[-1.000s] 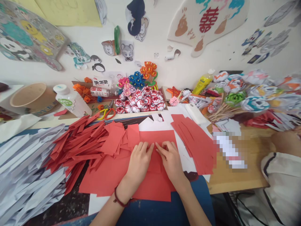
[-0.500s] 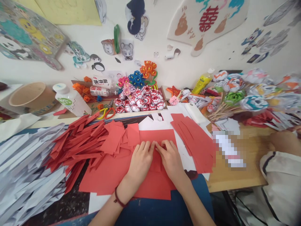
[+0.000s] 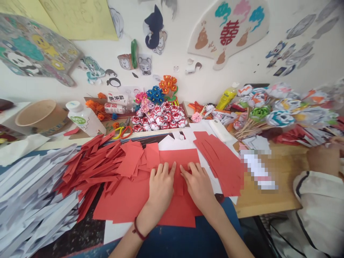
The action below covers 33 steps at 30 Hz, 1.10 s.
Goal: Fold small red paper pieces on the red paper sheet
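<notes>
A small rectangular piece of red paper (image 3: 178, 184) lies upright between my hands, on top of larger red sheets (image 3: 120, 204). My left hand (image 3: 161, 182) rests on its left side, index finger stretched out and the other fingers bent down onto the paper. On the other side, my right hand (image 3: 198, 181) presses with its fingertips, index finger and thumb near the upper edge. Both hands are open, with a small gap between their fingertips. What lies under the palms is hidden.
Folded red strips (image 3: 94, 165) and white folded strips (image 3: 34, 200) pile up at left. Cut red sheets (image 3: 219, 163) lie at right. Scissors (image 3: 123, 132), a white bottle (image 3: 85, 118) and paper flowers (image 3: 161, 116) stand behind. Another person's sleeve (image 3: 317, 200) shows at right.
My fingertips have moved slightly apart along the top of the small red paper, left hand leftward and right hand rightward. The camera view has shifted a little.
</notes>
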Each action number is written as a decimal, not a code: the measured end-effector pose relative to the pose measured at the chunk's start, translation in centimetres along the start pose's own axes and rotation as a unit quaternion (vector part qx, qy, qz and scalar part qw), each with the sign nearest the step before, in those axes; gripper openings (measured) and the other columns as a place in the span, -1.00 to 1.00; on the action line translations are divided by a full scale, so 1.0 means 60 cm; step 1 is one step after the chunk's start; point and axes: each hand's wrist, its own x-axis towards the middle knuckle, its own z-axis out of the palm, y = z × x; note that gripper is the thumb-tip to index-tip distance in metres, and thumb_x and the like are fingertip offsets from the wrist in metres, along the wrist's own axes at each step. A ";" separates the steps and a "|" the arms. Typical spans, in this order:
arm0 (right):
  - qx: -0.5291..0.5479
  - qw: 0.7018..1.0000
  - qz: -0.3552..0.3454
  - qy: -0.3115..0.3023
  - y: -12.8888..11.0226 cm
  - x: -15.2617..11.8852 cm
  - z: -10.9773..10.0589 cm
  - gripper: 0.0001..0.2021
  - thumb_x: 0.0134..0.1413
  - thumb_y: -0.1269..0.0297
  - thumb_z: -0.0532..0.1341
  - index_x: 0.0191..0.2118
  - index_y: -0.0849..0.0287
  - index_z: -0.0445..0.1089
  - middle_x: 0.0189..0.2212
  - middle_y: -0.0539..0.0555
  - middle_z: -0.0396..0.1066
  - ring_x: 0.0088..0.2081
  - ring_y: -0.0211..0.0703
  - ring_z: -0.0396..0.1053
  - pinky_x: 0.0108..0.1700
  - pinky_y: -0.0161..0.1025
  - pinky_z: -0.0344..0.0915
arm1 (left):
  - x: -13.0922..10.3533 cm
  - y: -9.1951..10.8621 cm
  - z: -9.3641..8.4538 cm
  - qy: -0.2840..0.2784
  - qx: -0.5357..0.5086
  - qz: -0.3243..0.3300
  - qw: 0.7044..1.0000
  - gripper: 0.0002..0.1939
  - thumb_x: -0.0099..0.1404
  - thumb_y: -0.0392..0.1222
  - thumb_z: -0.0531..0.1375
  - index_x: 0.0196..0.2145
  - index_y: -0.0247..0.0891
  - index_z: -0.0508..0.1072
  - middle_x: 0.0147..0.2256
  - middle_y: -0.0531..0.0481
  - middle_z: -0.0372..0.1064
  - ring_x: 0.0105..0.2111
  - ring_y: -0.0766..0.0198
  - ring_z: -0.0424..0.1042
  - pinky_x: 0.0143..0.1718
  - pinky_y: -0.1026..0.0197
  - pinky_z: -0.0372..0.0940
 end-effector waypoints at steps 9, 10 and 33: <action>0.082 0.995 0.024 0.053 -0.003 0.005 0.010 -0.74 0.31 0.36 0.03 -0.23 0.20 0.49 -0.32 0.14 0.31 -0.26 -0.06 0.22 -0.24 -0.13 0.22 | -0.007 -0.002 0.007 0.022 -0.007 0.001 1.000 -0.40 0.25 -0.47 0.00 0.22 -0.14 0.20 -0.19 -0.09 0.27 -0.20 0.11 0.23 -0.22 0.07 0.15; 0.096 0.993 0.029 0.062 -0.003 0.006 0.012 -0.73 0.31 0.35 0.03 -0.26 0.20 0.49 -0.32 0.14 0.31 -0.26 -0.07 0.22 -0.24 -0.14 0.23 | -0.006 -0.003 0.006 0.022 -0.011 0.001 1.000 -0.40 0.26 -0.47 0.00 0.22 -0.13 0.20 -0.20 -0.09 0.27 -0.20 0.12 0.22 -0.22 0.08 0.14; 0.005 0.998 -0.021 0.062 -0.004 0.000 0.025 -0.64 0.29 0.45 0.02 0.12 0.06 0.34 -0.15 0.19 0.37 -0.18 0.02 0.23 -0.19 -0.07 0.21 | -0.007 0.002 0.005 0.023 -0.028 -0.008 0.999 -0.45 0.24 -0.49 -0.01 0.17 -0.22 0.26 -0.18 -0.11 0.29 -0.23 0.13 0.23 -0.23 0.07 0.14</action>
